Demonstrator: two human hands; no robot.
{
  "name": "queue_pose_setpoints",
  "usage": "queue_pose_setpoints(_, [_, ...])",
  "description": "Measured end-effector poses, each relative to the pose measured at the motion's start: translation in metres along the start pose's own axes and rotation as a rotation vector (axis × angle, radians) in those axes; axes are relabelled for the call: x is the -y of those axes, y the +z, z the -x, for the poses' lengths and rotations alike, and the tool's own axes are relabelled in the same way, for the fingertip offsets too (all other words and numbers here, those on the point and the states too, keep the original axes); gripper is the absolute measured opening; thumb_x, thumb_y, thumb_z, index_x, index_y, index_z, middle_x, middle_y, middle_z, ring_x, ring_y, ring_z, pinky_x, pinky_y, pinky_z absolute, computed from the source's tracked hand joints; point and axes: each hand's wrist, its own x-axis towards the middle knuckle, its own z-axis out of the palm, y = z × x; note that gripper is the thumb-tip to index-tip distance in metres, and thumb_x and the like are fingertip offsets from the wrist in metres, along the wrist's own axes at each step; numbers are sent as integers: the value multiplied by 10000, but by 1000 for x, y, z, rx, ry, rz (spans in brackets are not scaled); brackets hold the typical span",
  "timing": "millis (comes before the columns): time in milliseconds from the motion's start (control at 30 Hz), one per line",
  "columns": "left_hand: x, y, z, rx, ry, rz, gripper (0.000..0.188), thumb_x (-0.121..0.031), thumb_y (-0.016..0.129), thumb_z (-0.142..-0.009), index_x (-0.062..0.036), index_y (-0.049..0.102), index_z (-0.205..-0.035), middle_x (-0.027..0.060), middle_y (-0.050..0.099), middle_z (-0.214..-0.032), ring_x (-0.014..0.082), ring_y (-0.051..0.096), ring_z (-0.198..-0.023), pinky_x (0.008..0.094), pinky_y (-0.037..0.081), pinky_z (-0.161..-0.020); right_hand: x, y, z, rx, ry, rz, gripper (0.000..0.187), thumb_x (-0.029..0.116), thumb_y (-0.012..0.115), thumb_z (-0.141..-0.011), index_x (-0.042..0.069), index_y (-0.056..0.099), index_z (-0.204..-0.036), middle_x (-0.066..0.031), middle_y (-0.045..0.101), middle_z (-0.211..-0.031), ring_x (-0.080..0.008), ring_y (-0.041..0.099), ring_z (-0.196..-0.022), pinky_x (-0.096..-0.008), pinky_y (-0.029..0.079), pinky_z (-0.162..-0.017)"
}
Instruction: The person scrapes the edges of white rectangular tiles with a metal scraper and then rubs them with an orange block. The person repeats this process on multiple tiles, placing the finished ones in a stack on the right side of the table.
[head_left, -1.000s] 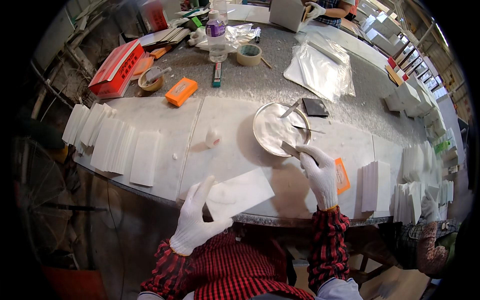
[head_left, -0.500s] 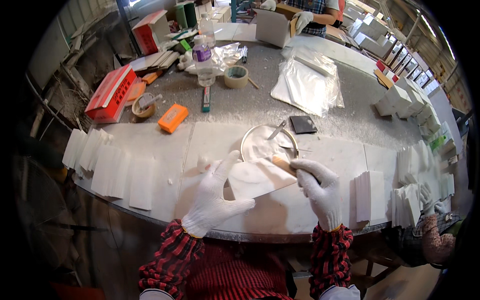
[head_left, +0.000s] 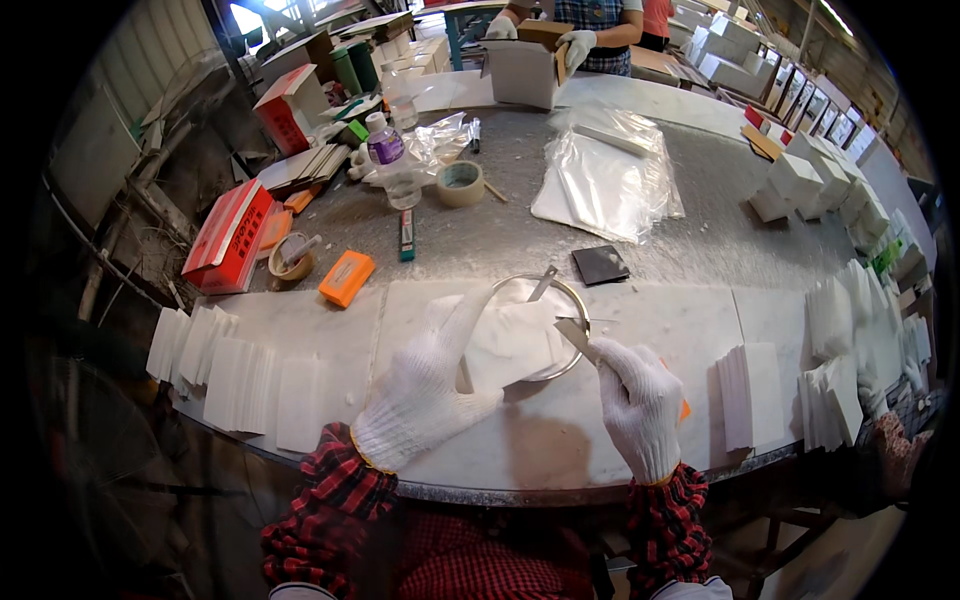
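My left hand (head_left: 425,390), in a white knitted glove, grips a white marble tile (head_left: 505,352) between thumb and fingers. The tile is raised above the table and covers part of a round metal-rimmed dish (head_left: 583,352) of white material. A flat metal strip (head_left: 543,283) leans inside the dish. My right hand (head_left: 640,405), also gloved, is closed round a scraper with a flat metal blade (head_left: 574,335). An orange bit shows beside that palm. The blade points toward the dish's right rim, apart from the tile.
White tile stacks stand at left (head_left: 240,385) and right (head_left: 750,395). Beyond lie a black square pad (head_left: 601,265), an orange box (head_left: 347,278), tape (head_left: 461,184), a bottle (head_left: 386,150) and plastic bags (head_left: 605,180). A co-worker handles a carton (head_left: 522,75); another person's arm is at far right.
The tile has shifted in my left hand's grip and now overlaps the dish more. My right hand has drawn the scraper away from the tile's edge. The view has tilted slightly.
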Motion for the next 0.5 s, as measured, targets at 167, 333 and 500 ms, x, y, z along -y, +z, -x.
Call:
queue_pose_setpoints(167, [-23, -2, -21, -61, 249, -362, 703, -17, 764, -792, -9, 552, -1462, 192, 615, -1359, 384, 632, -1206, 430, 567, -996, 1, -6, 3, -17, 18, -17, 210, -42, 714, -918, 34, 769, -1107, -139, 705, -849, -279, 678, -740, -360, 531, -673])
queue_pose_setpoints(333, [1, 14, -12, -36, 112, -407, 642, 10, 739, -810, -21, 577, -1430, 172, 593, -1399, 377, 676, -1132, 429, 603, -915, -3, -13, 8, -57, -20, -4, 214, -38, 720, -916, 37, 772, -1110, -138, 698, -841, -274, 680, -745, -363, 533, -674])
queue_pose_setpoints(500, [-9, 2, 15, -46, 38, -303, 776, -70, 819, -756, 2, 533, -1473, 178, 574, -1431, 379, 649, -1196, 438, 566, -1002, -7, -18, 21, -58, 35, -80, 224, -29, 705, -938, 26, 763, -1147, -108, 696, -847, -208, 660, -713, -343, 518, -649])
